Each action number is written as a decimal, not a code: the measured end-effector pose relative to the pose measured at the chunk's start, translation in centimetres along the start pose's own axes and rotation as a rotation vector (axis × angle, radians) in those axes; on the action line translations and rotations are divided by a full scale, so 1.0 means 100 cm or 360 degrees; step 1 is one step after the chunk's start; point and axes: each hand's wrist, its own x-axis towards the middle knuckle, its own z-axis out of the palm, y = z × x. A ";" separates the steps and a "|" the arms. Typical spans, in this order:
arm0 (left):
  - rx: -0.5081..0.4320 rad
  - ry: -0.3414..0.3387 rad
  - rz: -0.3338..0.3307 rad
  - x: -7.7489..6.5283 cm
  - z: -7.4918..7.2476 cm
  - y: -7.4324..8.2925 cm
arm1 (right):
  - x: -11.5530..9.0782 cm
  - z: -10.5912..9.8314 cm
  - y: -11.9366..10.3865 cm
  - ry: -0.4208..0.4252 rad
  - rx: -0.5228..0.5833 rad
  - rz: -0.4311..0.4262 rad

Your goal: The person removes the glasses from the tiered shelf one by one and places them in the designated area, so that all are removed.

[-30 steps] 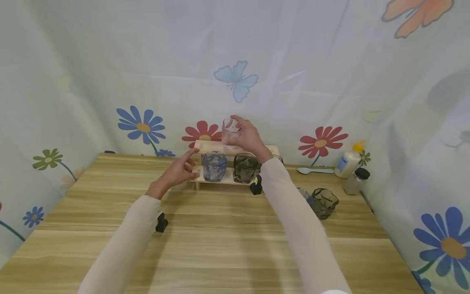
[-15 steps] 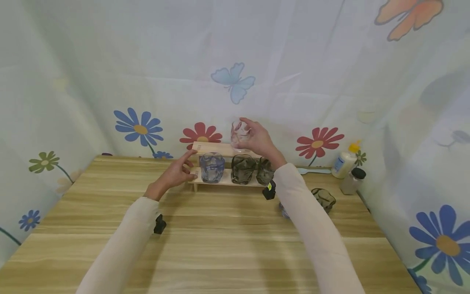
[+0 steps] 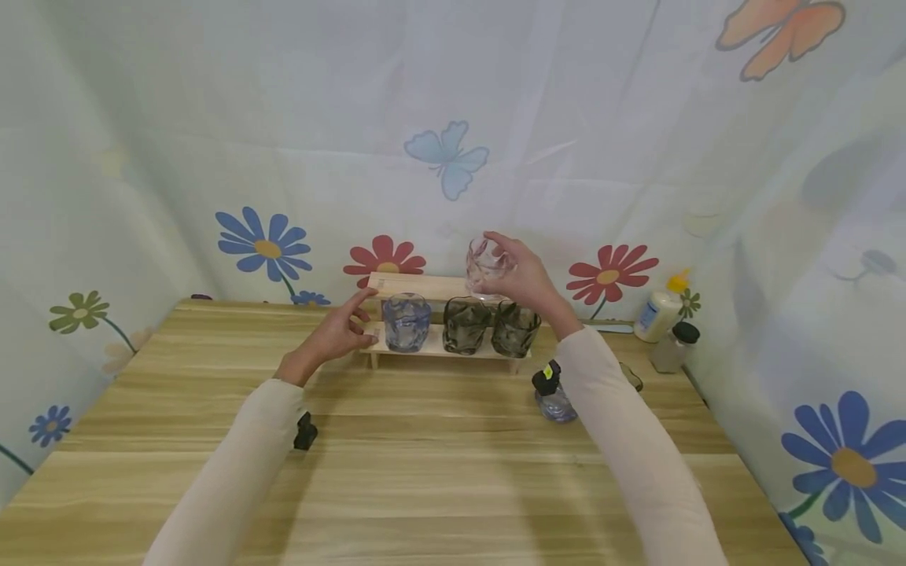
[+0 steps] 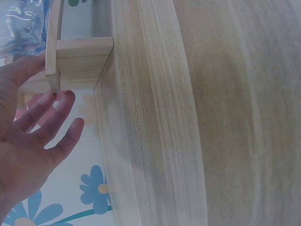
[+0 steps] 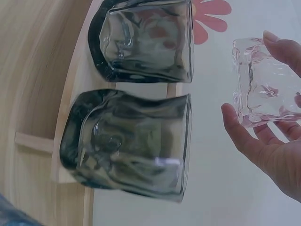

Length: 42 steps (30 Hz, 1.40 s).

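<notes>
My right hand (image 3: 524,275) holds a clear, faintly pink glass (image 3: 485,263) by its sides, thumb and fingers on opposite walls. It is upright over the right part of the upper shelf (image 3: 418,285) of a small two-tier wooden rack; in the right wrist view a gap shows beneath the glass (image 5: 263,82). On the lower shelf stand a blue glass (image 3: 406,324) and two smoky grey glasses (image 3: 465,326). My left hand (image 3: 338,330) touches the rack's left end with spread fingers, index at the upper shelf, thumb at the lower board (image 4: 53,52).
Right of the rack, a blue glass (image 3: 556,406) and a dark glass (image 3: 632,377) sit on the wooden table (image 3: 425,472), partly hidden by my right arm. Farther right are a pale spoon (image 3: 614,327), a yellow-topped bottle (image 3: 658,313) and a black-lidded jar (image 3: 674,347). Patterned cloth hangs behind.
My right hand has carried the clear glass rightward along the upper shelf, uncovering the right-hand smoky glass. My left hand stays at the rack's left end.
</notes>
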 end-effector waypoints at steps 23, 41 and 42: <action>0.0037 -0.0001 0.0006 0.000 0.000 0.002 | -0.055 -0.041 0.036 0.0099 -0.0042 0.0090; 0.0033 -0.0004 0.0012 0.000 0.001 0.001 | -0.089 -0.068 0.063 0.0175 -0.0074 0.0113; 0.0034 -0.0004 0.0010 0.000 0.002 0.001 | -0.090 -0.069 0.065 0.0179 -0.0073 0.0117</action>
